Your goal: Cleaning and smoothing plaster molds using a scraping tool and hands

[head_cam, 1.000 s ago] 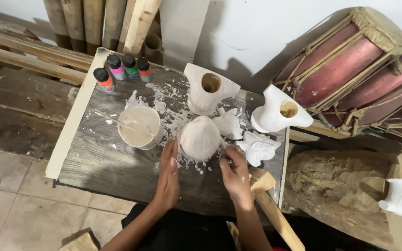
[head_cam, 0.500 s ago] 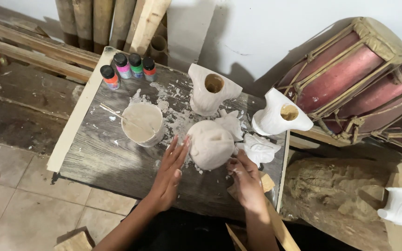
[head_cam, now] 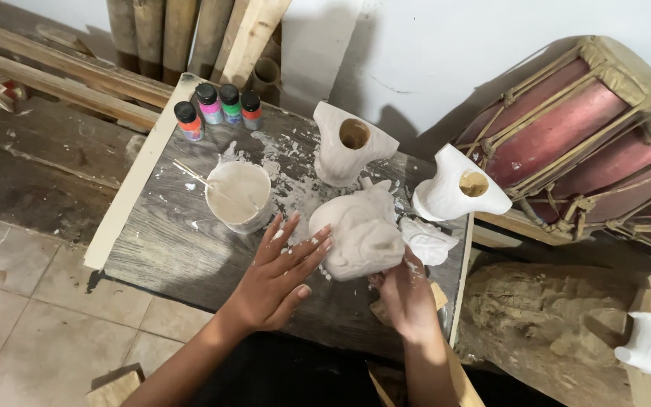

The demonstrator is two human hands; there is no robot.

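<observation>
A pale grey plaster casting [head_cam: 359, 230] lies tipped on its side on the dark wooden board [head_cam: 182, 241]. My right hand [head_cam: 404, 294] grips its lower right edge from beneath. My left hand [head_cam: 280, 271] is spread open, fingers apart, its fingertips touching the casting's left side. A cup of white plaster mix [head_cam: 239, 194] with a thin stick in it stands just left of the casting.
Two white hollow castings [head_cam: 352, 147] [head_cam: 457, 192] stand behind, with a flat white piece [head_cam: 427, 240] between. Several small paint bottles [head_cam: 216, 109] line the back left corner. A red drum [head_cam: 566, 128] leans right, timber planks [head_cam: 54, 75] lie left.
The casting has been tipped from upright onto its side. My left hand opened and slid to its left side; my right hand moved under its lower edge.
</observation>
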